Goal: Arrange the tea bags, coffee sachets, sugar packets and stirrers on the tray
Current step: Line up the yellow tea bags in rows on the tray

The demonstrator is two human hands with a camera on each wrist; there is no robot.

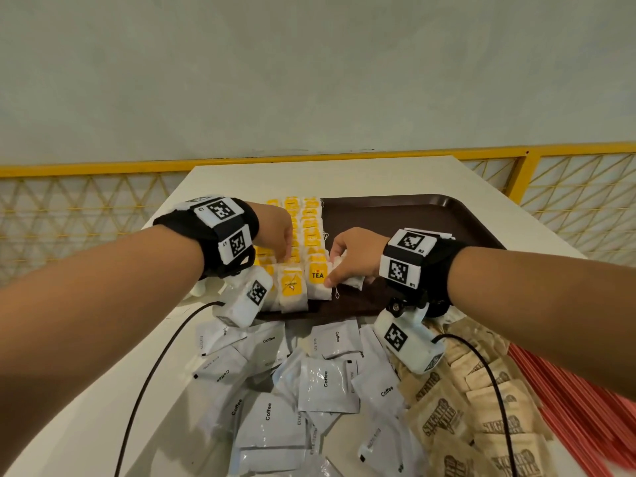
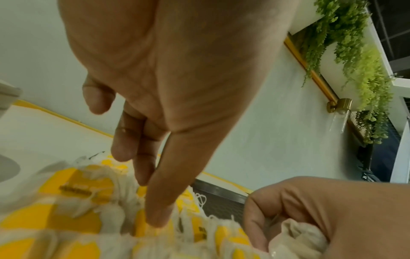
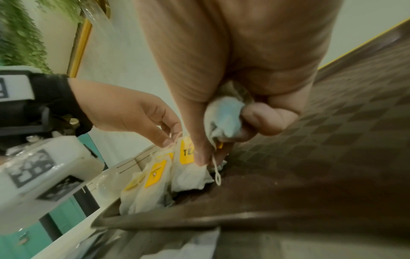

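One tray (image 1: 447,215) is lying there; tea bags (image 1: 311,235), coffee sachets (image 1: 325,387), sugar packets (image 1: 481,401) and stirrers (image 1: 568,401) are lying too overlapped to count.

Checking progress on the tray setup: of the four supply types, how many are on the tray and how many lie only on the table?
On the tray: 1, tea bags
On the table only: 3, coffee sachets, sugar packets, stirrers
Total: 4 kinds
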